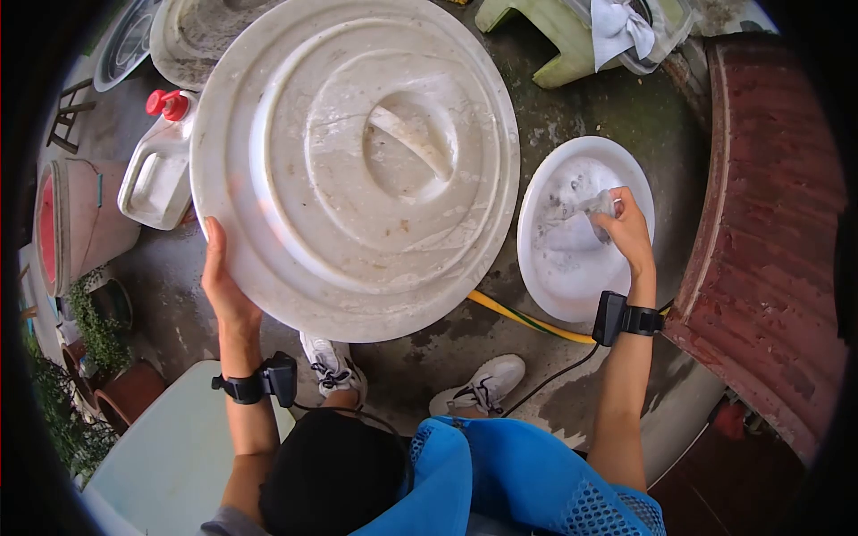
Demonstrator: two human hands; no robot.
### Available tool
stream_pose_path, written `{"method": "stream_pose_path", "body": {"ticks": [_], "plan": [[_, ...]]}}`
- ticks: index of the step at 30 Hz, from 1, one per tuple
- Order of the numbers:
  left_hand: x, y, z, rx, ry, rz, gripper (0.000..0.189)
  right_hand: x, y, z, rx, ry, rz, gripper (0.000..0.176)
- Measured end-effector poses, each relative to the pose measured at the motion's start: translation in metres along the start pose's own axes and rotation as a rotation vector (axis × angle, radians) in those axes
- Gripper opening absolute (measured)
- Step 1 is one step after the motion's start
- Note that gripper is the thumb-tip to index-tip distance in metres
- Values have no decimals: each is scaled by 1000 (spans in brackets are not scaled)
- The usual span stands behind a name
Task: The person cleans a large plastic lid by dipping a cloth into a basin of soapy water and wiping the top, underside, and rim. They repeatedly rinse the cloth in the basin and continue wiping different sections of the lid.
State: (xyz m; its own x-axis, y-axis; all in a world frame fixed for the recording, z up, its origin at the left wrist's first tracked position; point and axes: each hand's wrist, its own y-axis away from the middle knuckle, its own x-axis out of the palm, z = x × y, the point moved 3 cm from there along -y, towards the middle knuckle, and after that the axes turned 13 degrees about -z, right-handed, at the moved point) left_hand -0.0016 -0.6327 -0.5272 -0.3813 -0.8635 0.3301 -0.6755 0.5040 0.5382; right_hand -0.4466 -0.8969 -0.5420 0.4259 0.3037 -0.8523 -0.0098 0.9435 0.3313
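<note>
My left hand (231,290) grips the left rim of a large round off-white plastic lid (340,241), thumb on its upper face and the other fingers hidden beneath. The lid has a recessed bar handle, ring ridges, dirt specks and wet streaks. To its right stands a white basin (529,246) with cloudy, foamy water. Over this basin my right hand (630,237) is closed in a pinch on a wet, whitish cloth (576,234), which hangs partly into the water.
A white jug with a red pump (165,183) and a pinkish bucket (89,219) stand left. A green plastic stool (545,40) is at the top. A yellow hose (536,323) crosses the wet floor, and rusty red corrugated metal (769,241) borders the right.
</note>
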Motion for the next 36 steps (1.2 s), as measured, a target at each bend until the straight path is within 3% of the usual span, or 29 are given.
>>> {"method": "stream_pose_path", "body": {"ticks": [1,2,4,8,10,14,16,17,19,22,26,28,31,36], "plan": [[2,1,1,1,-7,-8,55,-3,-2,2,6,-43,-148,41],[3,2,3,1,-8,-8,55,4,-10,-7,6,-43,-147,41],[4,4,5,-6,-11,-31,55,23,-28,-34,-64,-423,-392,46],[7,4,5,-4,-14,-26,56,72,-23,-37,-80,-281,-390,52],[8,5,4,-5,-26,-56,55,101,-11,-37,-167,228,-225,53],[8,6,5,-3,-23,-65,55,113,5,-42,-28,304,-168,50],[9,7,4,-11,-30,-64,56,104,-1,-56,29,242,20,45],[9,7,4,-15,-21,-67,56,97,-4,-65,26,252,19,45],[10,6,3,-36,4,-23,53,85,-10,-81,118,-398,-23,37],[9,5,3,-49,12,-11,53,44,-4,-60,144,-562,-26,33],[12,7,3,-26,17,-16,53,13,1,-52,111,-554,-58,35],[12,7,3,-27,15,-21,53,-1,4,-40,171,-968,-282,42],[13,9,2,-32,12,-17,54,-19,-1,-35,73,-1162,-367,43],[16,12,0,-21,-40,-38,55,-39,11,19,58,-1315,-250,38]]}}
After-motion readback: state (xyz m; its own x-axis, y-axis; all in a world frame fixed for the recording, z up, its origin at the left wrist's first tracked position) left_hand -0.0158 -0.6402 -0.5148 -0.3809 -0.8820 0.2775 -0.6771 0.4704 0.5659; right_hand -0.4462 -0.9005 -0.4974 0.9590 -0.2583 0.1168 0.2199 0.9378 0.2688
